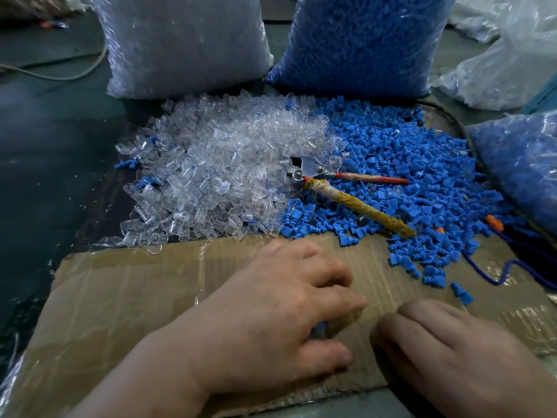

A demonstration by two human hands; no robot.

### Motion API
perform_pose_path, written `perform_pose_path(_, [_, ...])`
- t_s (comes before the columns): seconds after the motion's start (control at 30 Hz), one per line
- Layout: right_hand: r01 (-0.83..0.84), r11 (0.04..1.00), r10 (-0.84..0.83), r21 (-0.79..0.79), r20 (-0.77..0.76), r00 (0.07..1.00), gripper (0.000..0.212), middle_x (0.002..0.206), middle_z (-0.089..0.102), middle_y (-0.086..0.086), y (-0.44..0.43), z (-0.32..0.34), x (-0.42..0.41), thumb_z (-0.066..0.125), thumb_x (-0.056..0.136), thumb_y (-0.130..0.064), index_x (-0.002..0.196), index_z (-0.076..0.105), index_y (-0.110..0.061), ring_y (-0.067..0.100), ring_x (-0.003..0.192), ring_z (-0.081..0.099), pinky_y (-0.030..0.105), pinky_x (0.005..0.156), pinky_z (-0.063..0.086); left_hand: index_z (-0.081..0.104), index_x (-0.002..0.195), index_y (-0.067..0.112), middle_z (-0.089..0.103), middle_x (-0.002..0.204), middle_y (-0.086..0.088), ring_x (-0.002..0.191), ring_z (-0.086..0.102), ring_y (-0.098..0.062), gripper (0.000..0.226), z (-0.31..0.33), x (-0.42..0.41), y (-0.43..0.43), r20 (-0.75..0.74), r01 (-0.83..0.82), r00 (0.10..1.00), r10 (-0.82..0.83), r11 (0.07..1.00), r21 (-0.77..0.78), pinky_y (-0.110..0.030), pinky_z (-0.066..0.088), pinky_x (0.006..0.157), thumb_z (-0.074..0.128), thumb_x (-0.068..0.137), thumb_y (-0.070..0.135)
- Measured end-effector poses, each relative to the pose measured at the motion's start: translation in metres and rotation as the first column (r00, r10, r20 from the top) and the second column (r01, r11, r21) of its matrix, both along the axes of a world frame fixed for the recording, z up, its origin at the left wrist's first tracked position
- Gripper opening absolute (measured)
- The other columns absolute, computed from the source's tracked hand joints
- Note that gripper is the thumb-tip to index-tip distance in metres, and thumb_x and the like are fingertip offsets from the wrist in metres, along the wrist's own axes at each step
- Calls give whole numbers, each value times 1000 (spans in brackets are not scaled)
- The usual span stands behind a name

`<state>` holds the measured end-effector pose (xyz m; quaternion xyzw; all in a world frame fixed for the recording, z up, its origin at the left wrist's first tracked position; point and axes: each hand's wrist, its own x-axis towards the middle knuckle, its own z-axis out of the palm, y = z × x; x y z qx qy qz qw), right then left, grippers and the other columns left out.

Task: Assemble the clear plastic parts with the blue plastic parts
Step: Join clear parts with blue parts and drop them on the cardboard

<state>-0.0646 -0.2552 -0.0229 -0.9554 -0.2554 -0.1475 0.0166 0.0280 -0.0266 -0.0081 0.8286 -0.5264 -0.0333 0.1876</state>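
Note:
A heap of clear plastic parts (220, 173) lies on the left and a heap of blue plastic parts (401, 164) on the right, touching in the middle. My left hand (271, 321) hovers over the cardboard sheet (120, 297) with curled fingers. A small blue part (320, 327) shows between its thumb and fingers. My right hand (458, 354) sits low at the right, knuckles up and fingers bent down toward the cardboard. Whatever is under those fingers is hidden.
Pliers with taped yellow and red handles (340, 188) lie across the two heaps. Behind stand a bag of clear parts (184, 43) and a bag of blue parts (361, 40). Another blue-filled bag (524, 164) sits at right, with a blue cord (506, 276) nearby.

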Motion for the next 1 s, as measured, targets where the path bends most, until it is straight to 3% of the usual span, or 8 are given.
perform_pose_path(0.13, [20,997,-16,-76,44,999,26,74,56,2,3,7,27,45,83,-26,86,68,-15,22,58,58,28,33,38,70,106,32,57,115,13,108,48,-12,30,-1,-2,-5,-2,10,1000,-11,999,-33,-41,42,92,67,84,53])
perform_pose_path(0.27, [95,992,-75,-82,213,974,16,78,58,9,2,12,66,56,92,-17,85,68,-10,29,66,54,39,48,45,71,99,31,58,110,13,105,50,-13,26,0,-1,-5,-7,0,1000,0,999,-53,-40,42,89,69,82,51])
perform_pose_path(0.4, [256,966,-257,33,224,940,35,97,58,16,-4,16,88,58,92,-38,95,68,-4,36,84,52,52,73,46,72,98,28,60,109,12,104,52,-13,25,-1,0,-3,-37,-13,999,10,997,-80,-40,43,89,71,82,47])
perform_pose_path(0.57, [570,815,-578,103,85,811,69,111,49,14,-24,10,35,38,87,-68,114,58,-8,36,97,45,47,87,36,71,99,29,58,106,14,102,49,-11,24,-1,-1,-1,-59,-27,998,21,994,-102,-40,44,89,71,82,45])
perform_pose_path(0.63, [650,757,-651,61,-8,759,76,111,52,15,-20,3,16,37,81,-76,116,57,-12,38,98,52,48,84,46,71,99,28,59,105,11,100,49,-12,25,-2,-1,-3,-50,-28,998,22,993,-111,-41,44,87,72,81,45])
perform_pose_path(0.7, [662,748,-660,43,-44,750,76,102,56,15,-11,0,12,49,77,-77,113,59,-11,39,87,60,45,68,51,72,100,27,60,104,10,98,50,-13,26,-2,0,-3,-53,-27,998,21,993,-118,-41,44,85,73,80,45])
perform_pose_path(0.8, [612,791,-612,17,-18,791,61,87,55,8,2,8,24,54,75,-66,104,63,-13,31,61,62,27,44,37,71,100,29,58,104,12,97,49,-11,26,-1,-1,-4,-78,-27,997,18,993,-116,-40,44,86,73,80,45])
perform_pose_path(1.0, [384,923,-384,29,3,923,42,78,51,5,30,13,66,51,91,-54,88,62,-14,27,47,53,24,40,20,70,93,28,57,101,11,97,46,-12,22,-3,0,-5,-50,-5,999,0,994,-112,-40,42,87,74,80,46])
